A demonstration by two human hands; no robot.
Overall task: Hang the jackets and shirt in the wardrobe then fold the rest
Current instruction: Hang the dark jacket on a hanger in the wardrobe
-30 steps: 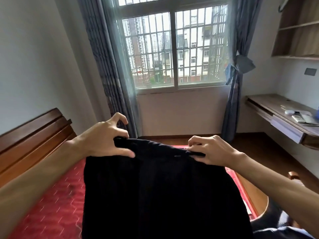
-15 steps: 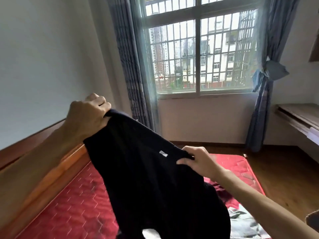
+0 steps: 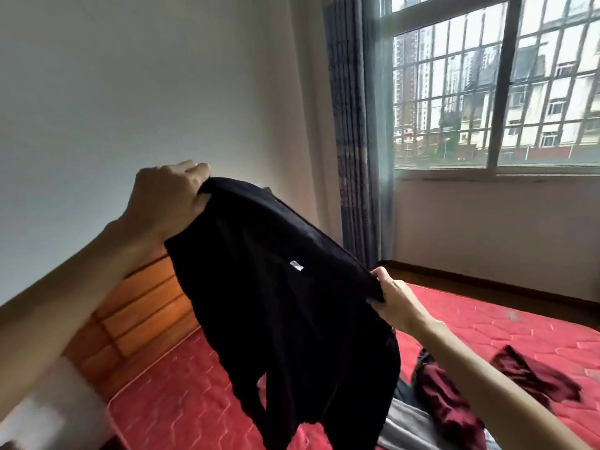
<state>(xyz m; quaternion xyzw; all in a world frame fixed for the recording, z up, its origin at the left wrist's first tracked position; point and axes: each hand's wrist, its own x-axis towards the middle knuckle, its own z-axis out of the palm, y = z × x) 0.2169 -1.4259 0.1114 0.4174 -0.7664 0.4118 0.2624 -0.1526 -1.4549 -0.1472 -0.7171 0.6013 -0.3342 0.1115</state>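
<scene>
Red mattress [image 3: 181, 404], barred window [image 3: 487, 92] behind; left hand [image 3: 165, 199], right hand [image 3: 396, 300] grip black garment [image 3: 285, 303], fingers [image 3: 194, 167] curled.

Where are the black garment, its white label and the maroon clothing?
black garment [image 3: 292, 326], head view, middle of the hanging cloth.
white label [image 3: 296, 265], head view, centre of the label.
maroon clothing [image 3: 438, 404], head view, bunched left part.

Matt cloth, glossy wood.
The black garment [image 3: 292, 303] at centre is matt, fine-knit cloth; the red mattress [image 3: 487, 323] is quilted fabric with slight sheen; the headboard [image 3: 143, 297] at left is varnished, glossy wood.
</scene>
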